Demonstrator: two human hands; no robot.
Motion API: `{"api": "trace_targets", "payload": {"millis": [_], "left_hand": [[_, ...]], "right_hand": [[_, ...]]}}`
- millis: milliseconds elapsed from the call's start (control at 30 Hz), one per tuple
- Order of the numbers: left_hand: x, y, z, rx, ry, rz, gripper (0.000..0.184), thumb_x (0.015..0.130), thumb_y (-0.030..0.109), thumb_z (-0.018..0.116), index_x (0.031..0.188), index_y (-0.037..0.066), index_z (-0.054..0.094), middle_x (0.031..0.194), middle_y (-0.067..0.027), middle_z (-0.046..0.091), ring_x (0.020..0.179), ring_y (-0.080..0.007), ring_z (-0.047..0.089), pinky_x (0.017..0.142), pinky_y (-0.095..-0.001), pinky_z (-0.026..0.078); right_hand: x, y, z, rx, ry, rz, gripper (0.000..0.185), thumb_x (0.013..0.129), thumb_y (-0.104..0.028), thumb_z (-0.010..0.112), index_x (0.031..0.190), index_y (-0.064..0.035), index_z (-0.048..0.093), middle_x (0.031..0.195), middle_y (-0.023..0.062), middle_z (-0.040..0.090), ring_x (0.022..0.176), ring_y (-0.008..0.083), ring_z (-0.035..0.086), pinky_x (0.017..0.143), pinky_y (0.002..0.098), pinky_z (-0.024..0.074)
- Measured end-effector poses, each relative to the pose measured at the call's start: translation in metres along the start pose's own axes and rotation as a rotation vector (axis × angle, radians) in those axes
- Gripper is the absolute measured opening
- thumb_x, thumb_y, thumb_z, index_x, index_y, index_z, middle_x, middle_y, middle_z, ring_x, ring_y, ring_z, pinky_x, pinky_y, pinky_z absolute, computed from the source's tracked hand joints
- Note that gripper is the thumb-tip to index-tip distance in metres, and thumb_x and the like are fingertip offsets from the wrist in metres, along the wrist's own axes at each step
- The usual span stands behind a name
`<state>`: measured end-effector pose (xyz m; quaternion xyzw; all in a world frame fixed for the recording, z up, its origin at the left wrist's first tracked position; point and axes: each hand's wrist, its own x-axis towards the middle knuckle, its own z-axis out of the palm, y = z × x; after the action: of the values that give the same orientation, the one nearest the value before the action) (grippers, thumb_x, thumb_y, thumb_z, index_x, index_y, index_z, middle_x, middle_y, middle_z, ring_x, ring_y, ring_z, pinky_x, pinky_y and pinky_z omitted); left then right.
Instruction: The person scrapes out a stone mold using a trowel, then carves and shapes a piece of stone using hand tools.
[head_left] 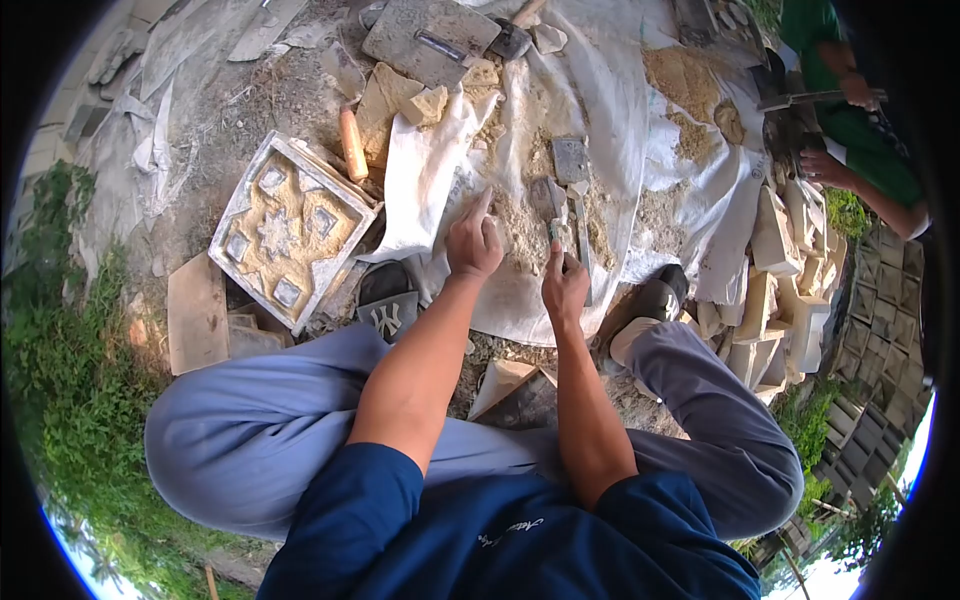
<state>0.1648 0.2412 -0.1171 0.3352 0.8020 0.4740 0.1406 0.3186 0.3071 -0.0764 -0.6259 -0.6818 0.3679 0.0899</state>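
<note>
My right hand [566,288] is closed round the handle of a small flat-bladed trowel [546,198], its grey blade pointing away from me over the white sheet. My left hand [475,242] is low over the same dusty sheet [420,185], index finger stretched forward; no held thing shows in it. Just right of the trowel lies another flat-bladed metal tool [571,160] and a long thin bar [583,255]. Sandy crumbs lie around both. On the left, a square frame [290,232] holds a carved star-like relief in tan material.
An orange-brown cylindrical handle [352,145], broken stone [427,105], a chisel [440,46] and a hammer head [511,40] lie beyond. Stacked pale tiles [775,235] stand at right, near a green-clad person [850,110] holding a tool. Plants [85,340] grow at left.
</note>
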Motion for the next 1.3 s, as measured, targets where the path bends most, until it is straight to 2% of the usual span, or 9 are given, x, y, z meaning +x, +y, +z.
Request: {"api": "trace_targets", "payload": {"millis": [67,333,467,533,700,800,867,967,1300], "left_hand": [[0.000,0.001,-0.001,0.030,0.007,0.021,0.051,0.086,0.010,0.040,0.135,0.004,0.055,0.125,-0.0238,0.062,0.118,-0.0401,0.058,0.102,-0.0434,0.046],[-0.003,0.000,0.003,0.044,0.051,-0.017,0.058,0.086,0.013,0.041,0.143,0.003,0.045,0.131,-0.0271,0.056,0.122,-0.0416,0.054,0.104,-0.0443,0.043],[-0.001,0.000,0.004,0.063,0.139,0.037,0.062,0.085,0.013,0.040,0.145,0.001,0.041,0.127,-0.0297,0.057,0.115,-0.0436,0.056,0.100,-0.0453,0.044],[-0.002,0.004,0.003,0.043,0.152,0.024,0.064,0.084,0.011,0.041,0.146,0.001,0.040,0.124,-0.0293,0.058,0.108,-0.0445,0.057,0.097,-0.0458,0.045],[-0.003,0.001,0.004,0.030,0.196,0.034,0.066,0.082,0.009,0.042,0.148,0.003,0.038,0.125,-0.0287,0.058,0.109,-0.0438,0.057,0.096,-0.0453,0.046],[-0.003,0.004,-0.002,0.082,0.181,0.027,0.067,0.083,0.008,0.042,0.149,0.003,0.037,0.126,-0.0283,0.058,0.109,-0.0435,0.057,0.096,-0.0456,0.046],[-0.002,0.011,-0.004,0.011,0.179,-0.013,0.066,0.084,0.009,0.041,0.150,0.004,0.035,0.128,-0.0266,0.058,0.111,-0.0425,0.058,0.096,-0.0454,0.047],[-0.004,0.000,0.004,0.015,0.199,-0.004,0.066,0.084,0.009,0.041,0.149,0.005,0.035,0.128,-0.0249,0.058,0.113,-0.0413,0.058,0.096,-0.0448,0.048],[-0.004,0.002,0.001,0.060,0.219,0.029,0.066,0.083,0.005,0.044,0.148,0.006,0.037,0.128,-0.0242,0.059,0.112,-0.0414,0.059,0.095,-0.0442,0.049]], "right_hand": [[0.004,-0.006,-0.001,0.173,0.025,-0.103,0.053,0.099,-0.042,0.054,0.074,0.0041,0.056,0.056,0.0107,0.046,0.057,0.0201,0.035,0.053,0.0400,0.0334],[-0.006,-0.037,0.000,0.364,-0.089,-0.215,0.053,0.103,-0.040,0.051,0.069,0.0004,0.045,0.061,-0.0007,0.033,0.063,0.0089,0.029,0.052,0.0327,0.0244],[-0.009,0.008,0.018,-0.025,-0.108,-0.088,0.069,0.100,-0.053,0.047,0.065,0.0070,0.055,0.052,0.0193,0.045,0.050,0.0290,0.041,0.053,0.0471,0.0335],[-0.010,0.010,0.015,-0.117,-0.195,-0.077,0.067,0.100,-0.052,0.044,0.076,0.0059,0.067,0.066,0.0324,0.058,0.068,0.0505,0.059,0.062,0.0540,0.0421],[-0.003,-0.008,0.007,-0.026,-0.168,-0.168,0.070,0.100,-0.054,0.043,0.068,0.0070,0.059,0.056,0.0276,0.049,0.052,0.0383,0.041,0.057,0.0508,0.0344],[0.004,-0.016,0.009,-0.116,-0.206,-0.234,0.073,0.100,-0.057,0.039,0.077,0.0069,0.065,0.068,0.0319,0.058,0.061,0.0438,0.054,0.064,0.0534,0.0423],[0.012,-0.012,0.013,-0.448,-0.296,0.084,0.075,0.097,-0.063,0.036,0.094,0.0030,0.071,0.089,0.0332,0.066,0.092,0.0500,0.064,0.081,0.0536,0.0483],[0.018,-0.013,0.006,-0.509,-0.312,0.126,0.081,0.095,-0.068,0.032,0.102,0.0015,0.071,0.102,0.0325,0.066,0.105,0.0496,0.061,0.092,0.0531,0.0471],[0.023,-0.001,-0.024,-0.278,-0.185,-0.279,0.059,0.099,-0.050,0.046,0.080,0.0007,0.068,0.066,0.0309,0.059,0.068,0.0521,0.058,0.061,0.0565,0.0457]]}}
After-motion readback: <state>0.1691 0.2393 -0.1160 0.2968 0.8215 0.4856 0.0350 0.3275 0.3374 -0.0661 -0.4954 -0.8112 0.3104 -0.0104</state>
